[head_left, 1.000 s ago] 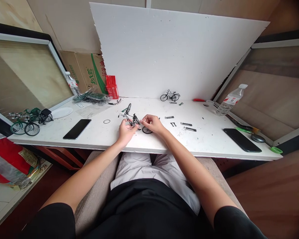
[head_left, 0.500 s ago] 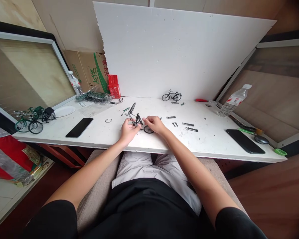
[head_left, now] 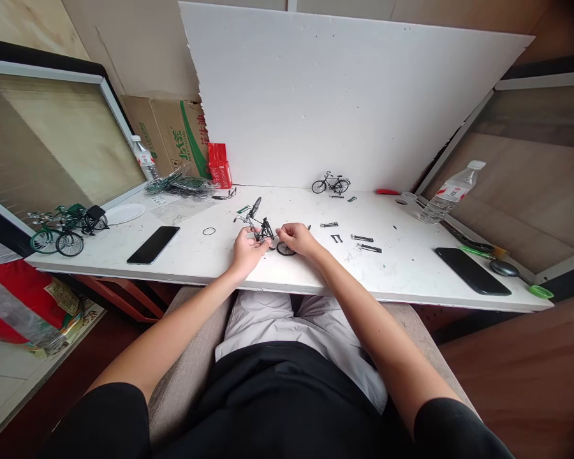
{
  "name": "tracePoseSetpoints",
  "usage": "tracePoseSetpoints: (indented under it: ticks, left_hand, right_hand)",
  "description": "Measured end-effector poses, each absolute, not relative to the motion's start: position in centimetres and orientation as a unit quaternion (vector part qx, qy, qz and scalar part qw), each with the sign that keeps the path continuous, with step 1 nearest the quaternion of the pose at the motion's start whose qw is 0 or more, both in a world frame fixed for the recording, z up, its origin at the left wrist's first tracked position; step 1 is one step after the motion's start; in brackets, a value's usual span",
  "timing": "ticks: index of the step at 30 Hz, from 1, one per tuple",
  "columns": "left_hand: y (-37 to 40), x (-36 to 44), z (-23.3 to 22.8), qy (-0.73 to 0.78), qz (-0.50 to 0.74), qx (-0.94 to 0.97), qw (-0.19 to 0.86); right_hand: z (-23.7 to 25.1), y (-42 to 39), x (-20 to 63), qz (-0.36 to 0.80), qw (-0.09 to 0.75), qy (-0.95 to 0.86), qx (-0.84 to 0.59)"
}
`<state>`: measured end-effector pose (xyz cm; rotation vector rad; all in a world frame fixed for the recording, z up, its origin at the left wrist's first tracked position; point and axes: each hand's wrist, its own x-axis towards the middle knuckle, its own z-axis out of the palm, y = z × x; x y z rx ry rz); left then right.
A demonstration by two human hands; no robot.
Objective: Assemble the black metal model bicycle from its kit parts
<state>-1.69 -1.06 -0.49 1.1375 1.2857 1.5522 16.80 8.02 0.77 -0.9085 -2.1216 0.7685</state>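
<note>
A white table runs across the view, with a white foam board leaning upright behind it and wooden wall panels on both sides. A framed pane stands at the left, and beside it a cardboard box with green print and a small red carton.

Compared with a second ago, the view has shifted slightly, and both hands have kept to the same spot at the near middle of the table. The partly built model bicycle stands a touch more upright than before.

The left hand pinches the bicycle's frame from below, and the right hand has its grip closed on the frame's rear end, just above a loose black wheel lying on the table.

A clear plastic bag of dark green parts lies near the red carton. A water bottle rests tilted at the right edge, and a second bottle stands by the box; what they hold cannot be told. A finished black model bicycle stands by the board, green ones sit at the far left, and a phone lies on each side, the other phone at the right.
</note>
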Motion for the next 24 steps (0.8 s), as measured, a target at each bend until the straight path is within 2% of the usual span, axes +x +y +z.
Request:
tracePoseSetpoints:
  ticks: [3,9,24]
  left_hand:
    - [-0.97,-1.69,-0.62,0.509,0.611,0.454,0.402]
    - [-0.63,-1.96,-1.19,0.509,0.619,0.448,0.397]
    - [-1.07,-1.63,-0.56,0.499,0.603,0.467,0.411]
  right_hand:
    - [0.76,7.95,16.76,0.295,0.331,-0.824,-0.352]
    - [1.15,7.59,16.93,0.298,0.359,-0.82,-0.331]
    - [1.3,7.46,16.86,0.296,0.326,-0.825,-0.353]
